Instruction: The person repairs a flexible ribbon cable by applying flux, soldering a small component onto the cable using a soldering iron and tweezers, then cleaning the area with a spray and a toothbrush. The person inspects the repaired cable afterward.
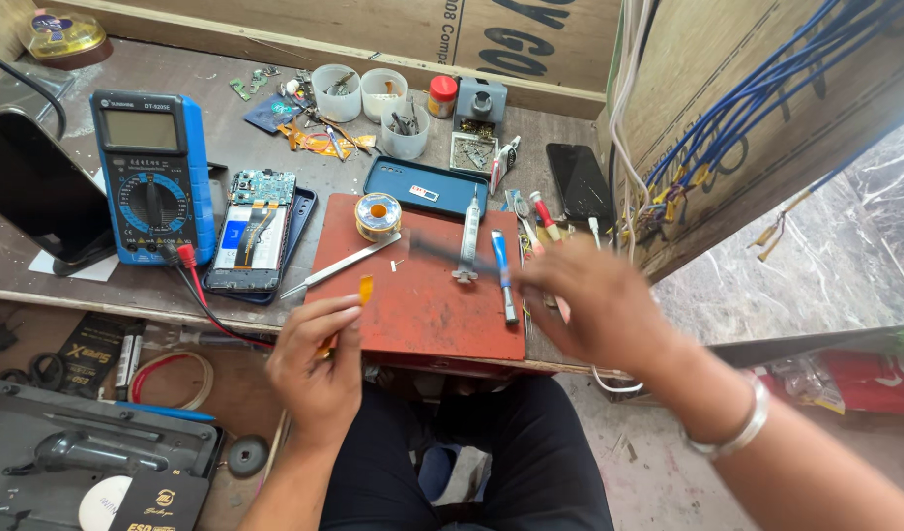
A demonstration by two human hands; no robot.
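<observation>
My left hand point(319, 359) pinches a small orange flex strip point(365, 288) over the front edge of the red work mat point(422, 310). My right hand point(594, 310) hovers at the mat's right side and grips a thin dark tool point(452, 253), blurred by motion, whose tip points left across the mat. On the mat lie metal tweezers point(339, 265), a roll of amber tape point(378, 215), a syringe point(468, 236) and a blue-handled tool point(503, 275).
An opened phone point(255, 231) lies beside a blue multimeter point(155, 177) with red and black leads. A blue phone back cover point(424, 187), a dark phone point(580, 182), plastic cups of parts point(383, 98) and a bundle of blue wires point(727, 128) surround the mat. A tool tray point(88, 452) sits lower left.
</observation>
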